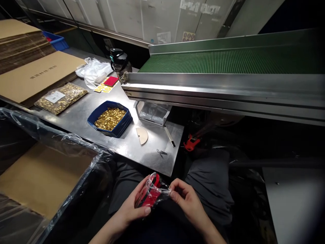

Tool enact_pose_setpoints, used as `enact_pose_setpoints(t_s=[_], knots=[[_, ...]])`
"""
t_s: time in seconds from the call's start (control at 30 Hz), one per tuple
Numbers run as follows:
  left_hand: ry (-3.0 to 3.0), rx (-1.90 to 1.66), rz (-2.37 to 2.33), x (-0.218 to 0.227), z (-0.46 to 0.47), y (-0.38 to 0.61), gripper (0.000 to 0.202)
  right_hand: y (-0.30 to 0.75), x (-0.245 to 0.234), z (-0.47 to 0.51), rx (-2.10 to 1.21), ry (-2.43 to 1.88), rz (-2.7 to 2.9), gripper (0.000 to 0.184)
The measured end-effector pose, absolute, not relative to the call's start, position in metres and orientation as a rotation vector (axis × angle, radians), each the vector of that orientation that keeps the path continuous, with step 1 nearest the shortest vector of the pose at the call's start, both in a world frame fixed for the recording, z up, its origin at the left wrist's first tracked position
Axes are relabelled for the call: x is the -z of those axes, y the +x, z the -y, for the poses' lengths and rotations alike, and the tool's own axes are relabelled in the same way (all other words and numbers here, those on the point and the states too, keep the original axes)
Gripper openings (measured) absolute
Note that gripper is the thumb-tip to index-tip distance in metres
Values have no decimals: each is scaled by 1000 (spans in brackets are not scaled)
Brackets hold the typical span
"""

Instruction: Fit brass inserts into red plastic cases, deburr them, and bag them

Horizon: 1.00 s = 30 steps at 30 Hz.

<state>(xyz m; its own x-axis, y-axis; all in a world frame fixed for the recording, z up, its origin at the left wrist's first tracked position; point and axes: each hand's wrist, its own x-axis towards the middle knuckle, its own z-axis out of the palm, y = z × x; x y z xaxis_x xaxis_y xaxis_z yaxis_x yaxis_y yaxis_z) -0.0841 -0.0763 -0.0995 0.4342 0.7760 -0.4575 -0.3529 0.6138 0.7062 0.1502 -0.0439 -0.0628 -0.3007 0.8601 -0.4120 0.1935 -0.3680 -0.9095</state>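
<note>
Above my lap, a red and black item in a clear plastic bag (151, 194) lies in my left hand (132, 207), whose fingers wrap round its left side. With thumb and forefinger, my right hand (185, 197) pinches the gathered plastic at the bag's right end. What exactly the red item is, I cannot make out through the film. Beyond the hands, on the metal table (157, 165), lie small nail clippers (161, 152), a box cutter (170, 137) and a half-round wooden piece (142, 136). A blue bin (121, 128) holds many small gold pieces.
A green conveyor belt (193, 61) in a metal frame runs across the upper right. At left are stacked cardboard (38, 73), a bag of gold pieces (62, 97) and a plastic-lined box (94, 162). A dark bottle (122, 64) and a grey tray (153, 113) stand near the belt's end.
</note>
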Motion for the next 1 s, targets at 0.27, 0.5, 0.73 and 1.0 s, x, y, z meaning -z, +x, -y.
enact_pose_setpoints(t_s=[0.27,0.5,0.73,1.0], knots=[[1043,-541,-1144,93,78,-96,107,146,30,35,-1800,-1297,1738,10],[907,-571,-968,89,83,-105,92,141,64,38,-1803,-1342,897,26],[1025,-475,-1002,85,84,-115,97,134,38,55,-1640,-1180,1426,24],[973,-552,-744,86,72,-104,104,134,-7,27,-1635,-1071,1696,18]])
